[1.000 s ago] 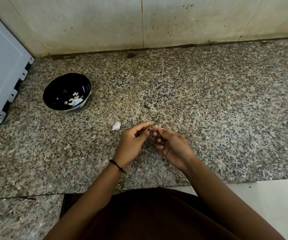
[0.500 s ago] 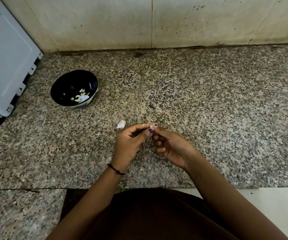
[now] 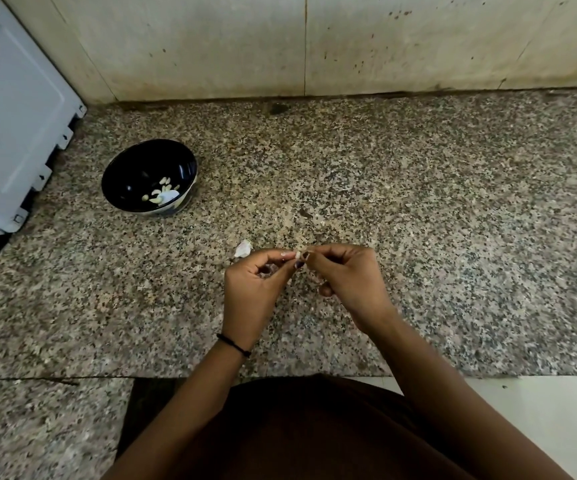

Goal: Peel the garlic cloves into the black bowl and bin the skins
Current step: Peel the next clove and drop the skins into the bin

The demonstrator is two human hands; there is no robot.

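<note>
Both hands are up over the granite counter (image 3: pixel 418 202), meeting at the fingertips. Between them is one small garlic clove (image 3: pixel 299 254), a pale sliver that barely shows. The left hand (image 3: pixel 252 289) pinches it between thumb and forefinger with the other fingers curled under. The right hand (image 3: pixel 346 282) nips the same clove from the other side, fingers tucked in tight. Whether the skin is off yet, I can't tell; it's too small.

This thing is feather-light, firm inside and papery outside. To my eye the skin will tear in flakes, not come off whole, and a bared clove turns slick, so the grip wants to be on the blunt root end while a nail lifts the skin at the tip.

One loose scrap of skin (image 3: pixel 243 249) lies on the counter just beyond the left hand. The black bowl (image 3: pixel 131 174) sits well off to the left, with a handful of peeled cloves (image 3: pixel 162 194) in the bottom. Just beside it is a white appliance (image 3: pixel 10 133). No bin in sight, so the skins have nowhere visible to go.
</note>
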